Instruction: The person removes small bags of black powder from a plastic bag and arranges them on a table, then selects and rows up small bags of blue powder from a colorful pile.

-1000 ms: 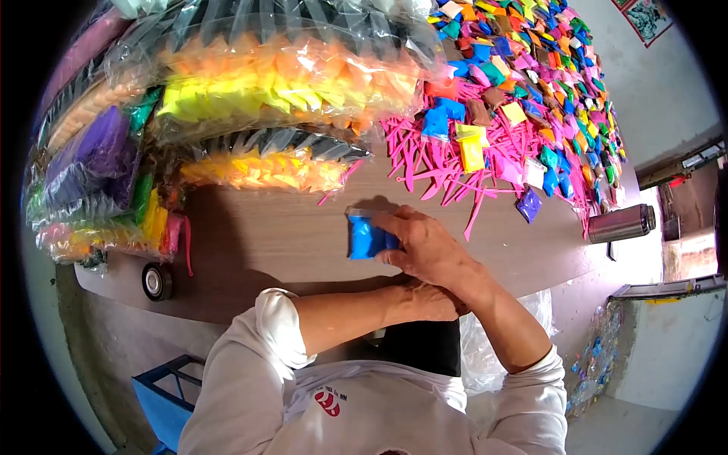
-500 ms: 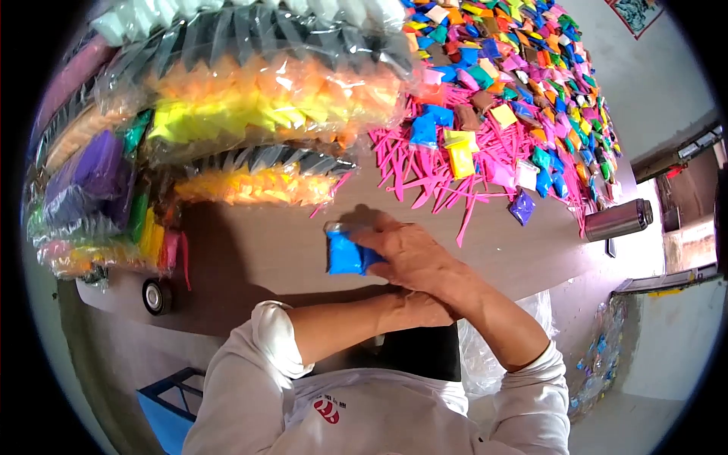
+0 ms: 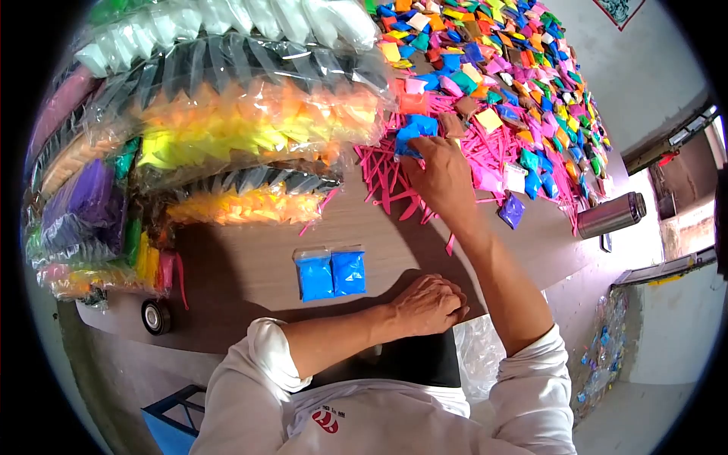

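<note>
Right hand (image 3: 441, 173) was stretched way out over the worktop (image 3: 243, 254) into the big heap, fingers (image 3: 415, 149) bent down and closed on a blue packet (image 3: 413, 129) lying on top of the pink plastic sticks (image 3: 387, 182). The palm covered the grip itself, so I couldn't say how much of the packet was actually pinched. Left hand (image 3: 427, 303) sat at the near edge of the worktop, curled into a loose fist, knuckles up. If anything was inside it, I couldn't see it. Just beside that hand, on bare worktop, lay a pair of blue packets (image 3: 331, 274) side by side and touching, well apart from the heap. Behind them were fat clear bags (image 3: 250, 125) stuffed with orange, yellow, black and white pieces, too crinkly and glary to make out single pieces. A steel flask (image 3: 611, 217) lay on its side off to the right, and a small roll (image 3: 156, 316) sat at the worktop's left edge, half in shadow.
</note>
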A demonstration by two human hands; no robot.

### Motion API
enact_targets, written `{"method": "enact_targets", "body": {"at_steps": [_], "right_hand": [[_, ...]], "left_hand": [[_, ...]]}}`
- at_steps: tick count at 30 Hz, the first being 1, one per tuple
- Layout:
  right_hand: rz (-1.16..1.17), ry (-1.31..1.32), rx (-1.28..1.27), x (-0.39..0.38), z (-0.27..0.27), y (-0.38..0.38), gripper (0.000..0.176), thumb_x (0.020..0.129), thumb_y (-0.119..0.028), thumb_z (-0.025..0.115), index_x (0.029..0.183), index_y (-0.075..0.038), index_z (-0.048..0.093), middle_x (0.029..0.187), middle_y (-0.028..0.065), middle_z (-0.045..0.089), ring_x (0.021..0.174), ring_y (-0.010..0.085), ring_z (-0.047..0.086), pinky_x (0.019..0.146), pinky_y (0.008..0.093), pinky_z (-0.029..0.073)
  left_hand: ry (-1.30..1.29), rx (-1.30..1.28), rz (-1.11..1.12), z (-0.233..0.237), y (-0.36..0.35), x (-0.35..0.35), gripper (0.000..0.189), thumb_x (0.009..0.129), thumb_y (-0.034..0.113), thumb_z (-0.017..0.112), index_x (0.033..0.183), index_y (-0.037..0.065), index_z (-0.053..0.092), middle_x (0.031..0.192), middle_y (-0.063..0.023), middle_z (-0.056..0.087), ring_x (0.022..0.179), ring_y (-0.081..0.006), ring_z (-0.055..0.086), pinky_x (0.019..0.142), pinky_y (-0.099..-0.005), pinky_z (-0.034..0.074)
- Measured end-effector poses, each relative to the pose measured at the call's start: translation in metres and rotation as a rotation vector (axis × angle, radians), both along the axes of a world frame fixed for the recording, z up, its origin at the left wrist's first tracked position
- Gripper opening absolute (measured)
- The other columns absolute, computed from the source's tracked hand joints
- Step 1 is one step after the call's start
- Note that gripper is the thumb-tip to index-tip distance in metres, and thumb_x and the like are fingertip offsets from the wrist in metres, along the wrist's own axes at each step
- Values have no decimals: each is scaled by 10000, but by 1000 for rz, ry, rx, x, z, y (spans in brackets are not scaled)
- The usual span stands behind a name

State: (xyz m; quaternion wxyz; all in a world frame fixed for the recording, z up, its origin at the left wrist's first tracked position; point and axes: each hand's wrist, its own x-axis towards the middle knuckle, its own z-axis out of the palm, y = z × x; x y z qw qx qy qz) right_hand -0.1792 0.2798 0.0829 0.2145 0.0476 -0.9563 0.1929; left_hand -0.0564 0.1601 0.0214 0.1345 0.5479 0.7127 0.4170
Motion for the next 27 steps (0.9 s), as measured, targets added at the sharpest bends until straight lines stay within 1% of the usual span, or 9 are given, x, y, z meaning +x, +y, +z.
{"method": "enact_targets", "body": {"at_steps": [2,5,11,12,13,16,19,22,27], "right_hand": [[124,234,201,-15,-3,9,292,789,-193,704,1032,-34,670,932,191,681,897,376,644,807,460,492],[-29,12,199,-23,-17,0,324,837,-188,707,1110,-17,674,1002,209,687,1063,436,600,984,501,447],[2,141,154,-28,-23,15,276,854,-129,643,1097,2,664,940,209,688,907,429,637,909,489,488],[-8,108,-37,-20,-19,16,207,905,-122,600,1051,12,655,861,143,687,778,313,657,785,405,529],[-16,104,-30,-9,-14,19,207,905,-122,600,1051,12,655,861,143,687,778,313,657,785,405,529],[129,-186,-974,28,-20,46,194,1002,-177,543,1009,-17,653,800,-39,575,725,56,543,635,248,456],[60,-225,-1115,86,-11,48,186,986,-151,555,1084,-37,666,790,-71,573,662,17,470,556,200,323],[-104,-223,-1293,152,-18,52,201,979,-134,579,1116,-25,678,872,-49,611,768,52,523,675,225,410],[-92,-266,-1335,204,-24,61,238,966,-142,612,1146,10,648,1018,25,656,933,99,596,861,268,482]], "left_hand": [[25,53,9,-4,0,-1,193,872,171,686,767,10,700,882,-120,725,893,-322,686,857,-447,526],[74,87,0,-3,-1,-4,202,866,163,690,733,12,679,813,-113,704,831,-323,681,814,-444,528],[72,204,61,-14,3,-1,260,869,159,679,668,22,588,718,-118,633,753,-329,649,713,-446,511],[31,237,96,-14,5,0,276,876,162,671,662,21,568,707,-125,617,742,-335,642,693,-445,505],[26,244,88,-14,5,1,276,876,162,671,662,21,568,707,-125,617,742,-335,642,693,-445,505],[-166,86,122,11,-2,-12,309,934,200,614,700,9,549,700,-164,567,729,-360,613,646,-447,467],[-334,140,131,1,2,-18,334,971,270,582,759,13,560,714,-188,599,674,-372,616,622,-465,463],[-692,183,148,2,4,-21,367,994,322,566,811,4,568,634,-114,521,587,-212,524,567,-384,423],[-593,68,67,7,-2,-31,384,974,367,583,858,0,577,708,-62,545,648,-140,499,593,-347,422]]}}
